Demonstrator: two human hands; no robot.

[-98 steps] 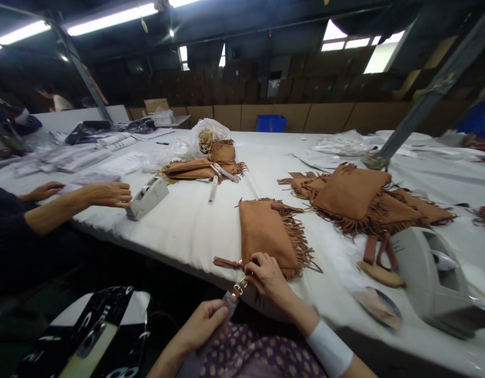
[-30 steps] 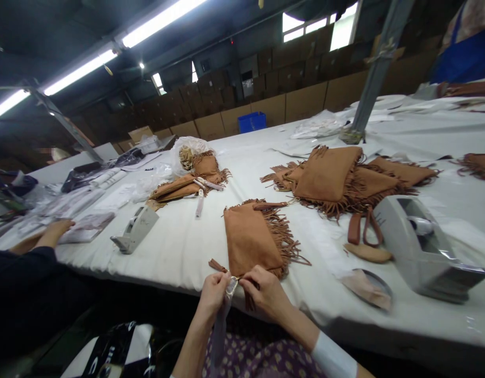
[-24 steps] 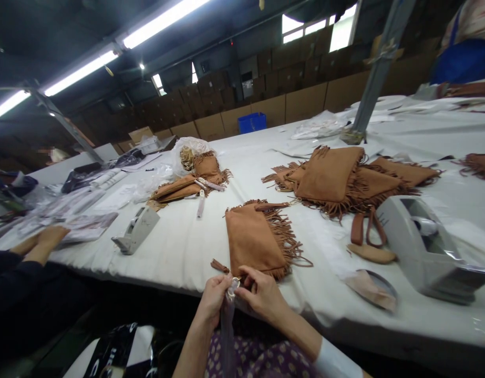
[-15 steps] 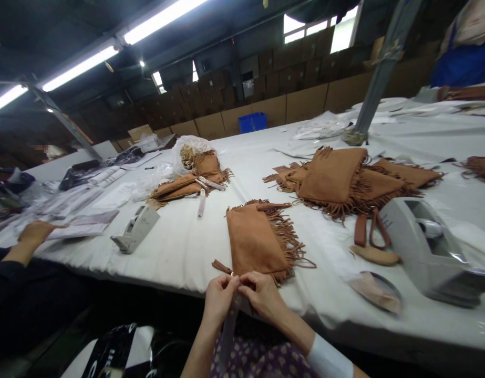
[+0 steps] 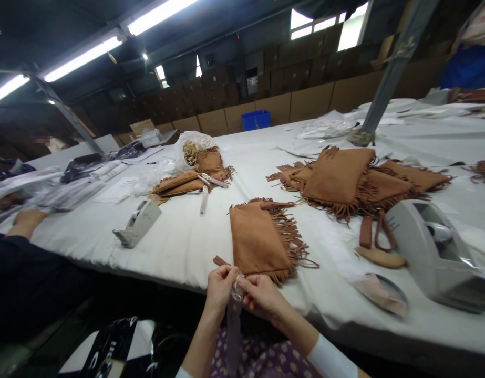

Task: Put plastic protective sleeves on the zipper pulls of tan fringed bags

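A brown fringed pouch [image 5: 260, 239] lies flat at the table's near edge, its fringe to the right and a small brown zip pull [image 5: 219, 260] at its near left corner. Just below that corner, my left hand [image 5: 220, 290] and my right hand [image 5: 264, 295] meet fingertip to fingertip. Both pinch the top of a strap in clear plastic [image 5: 234, 328], which hangs toward my lap. A metal ring seems to sit at its top, partly hidden by my fingers.
Left stands a grey tape dispenser [image 5: 138, 223], and right a larger one [image 5: 439, 257]. More fringed pouches [image 5: 339, 176] are piled behind; others [image 5: 183, 181] lie by plastic bags. Brown straps [image 5: 378, 231] lie at right. A co-worker's hand [image 5: 28, 220] is far left.
The plastic-covered strap now shows more clearly below my fingers, with its ring end visible. The co-worker's hand at far left has moved left, away from the papers. The view has shifted slightly.
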